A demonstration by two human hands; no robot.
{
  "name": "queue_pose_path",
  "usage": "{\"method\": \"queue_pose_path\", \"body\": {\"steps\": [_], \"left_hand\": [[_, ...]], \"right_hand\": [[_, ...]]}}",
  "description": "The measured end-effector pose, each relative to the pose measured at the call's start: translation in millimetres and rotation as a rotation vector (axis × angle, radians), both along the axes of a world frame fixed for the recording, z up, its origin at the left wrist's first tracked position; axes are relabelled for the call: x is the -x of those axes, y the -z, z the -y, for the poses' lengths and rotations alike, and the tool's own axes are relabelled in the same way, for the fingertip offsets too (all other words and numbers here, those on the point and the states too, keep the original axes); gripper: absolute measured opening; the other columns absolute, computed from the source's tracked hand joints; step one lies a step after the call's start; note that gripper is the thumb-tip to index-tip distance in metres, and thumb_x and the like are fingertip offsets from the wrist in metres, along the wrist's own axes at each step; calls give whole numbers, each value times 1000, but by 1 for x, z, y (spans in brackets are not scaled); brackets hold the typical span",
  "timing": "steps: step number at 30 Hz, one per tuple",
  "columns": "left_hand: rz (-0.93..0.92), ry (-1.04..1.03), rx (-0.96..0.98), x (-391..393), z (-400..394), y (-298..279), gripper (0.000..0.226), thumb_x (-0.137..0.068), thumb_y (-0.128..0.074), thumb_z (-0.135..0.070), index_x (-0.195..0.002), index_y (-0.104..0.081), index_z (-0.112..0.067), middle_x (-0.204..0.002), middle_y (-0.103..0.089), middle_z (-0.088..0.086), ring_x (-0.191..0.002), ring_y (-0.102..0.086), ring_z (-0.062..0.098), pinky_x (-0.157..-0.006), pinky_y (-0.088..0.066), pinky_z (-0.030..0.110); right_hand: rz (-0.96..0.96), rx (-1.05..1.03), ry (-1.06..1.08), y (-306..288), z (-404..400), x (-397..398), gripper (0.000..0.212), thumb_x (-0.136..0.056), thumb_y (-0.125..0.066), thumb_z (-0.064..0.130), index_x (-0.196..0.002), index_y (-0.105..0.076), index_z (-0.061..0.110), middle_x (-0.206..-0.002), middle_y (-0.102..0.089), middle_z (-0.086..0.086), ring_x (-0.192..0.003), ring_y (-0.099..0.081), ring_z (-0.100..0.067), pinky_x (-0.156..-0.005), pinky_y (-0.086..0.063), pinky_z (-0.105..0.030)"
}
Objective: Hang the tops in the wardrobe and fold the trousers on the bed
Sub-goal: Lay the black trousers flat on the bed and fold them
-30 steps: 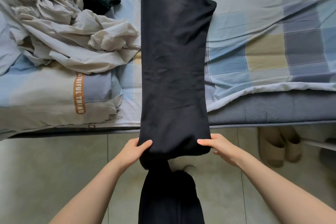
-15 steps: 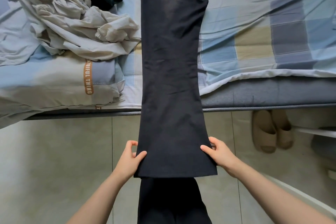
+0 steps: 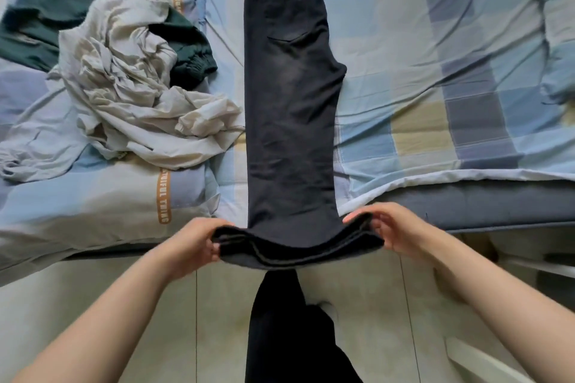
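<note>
Standing on the pale tiled floor [image 3: 93,305], a person is reaching both bare arms toward the bed. Nearest of all, a dark trouser leg and a white shoe tip are showing between the arms. The left hand [image 3: 189,242] is pinching one corner of the black trousers [image 3: 289,109] at the leg ends, with its thumb on top and its fingers curled under the cloth. The right hand [image 3: 392,233] is pinching the other corner the same way, fingers curled round the hem. Between the two hands the hems are sagging a little, and they are hanging just off the bed edge, above the floor. The rest of the black trousers is lying flat and long down the middle of the bed, with one leg stacked on the other and the waistband at the far end. A back pocket is showing near the top. The checked bedsheet [image 3: 435,71] in blue, yellow and grey is lying under them. To the left, just beside the trousers, a crumpled beige top [image 3: 130,96] is sitting in a heap on a pale garment with orange letters [image 3: 93,193]. Farther back, a dark green sweatshirt [image 3: 56,3] is lying partly under the beige heap.
</note>
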State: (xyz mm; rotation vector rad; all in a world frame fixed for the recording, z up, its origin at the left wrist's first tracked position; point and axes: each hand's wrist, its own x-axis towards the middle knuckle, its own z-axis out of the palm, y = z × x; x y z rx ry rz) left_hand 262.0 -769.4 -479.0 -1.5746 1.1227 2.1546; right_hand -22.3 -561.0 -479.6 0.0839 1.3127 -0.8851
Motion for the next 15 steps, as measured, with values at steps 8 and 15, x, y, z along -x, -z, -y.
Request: {"method": "queue_pose_path", "body": {"steps": [8,15], "left_hand": [[49,-255,266,129,145,62,31,-102,-43,-35,-120,-53,-12,-81,-63,11,-69,-60,21,-65,-50,28],[249,178,213,107,82,155,24,-92,-65,-17,-113,-59,-10,-104,-64,7,-80,-61,13,-67,-48,25]], "right_hand": [[-207,-27,562,55,155,110,29,-102,-35,31,-122,-47,14,-95,-68,-23,-74,-71,-27,-64,-58,-32],[-332,-443,-10,160,123,48,36,-95,-55,25,-123,-52,2,-106,-64,-14,-86,-62,-16,-70,-51,-30]]}}
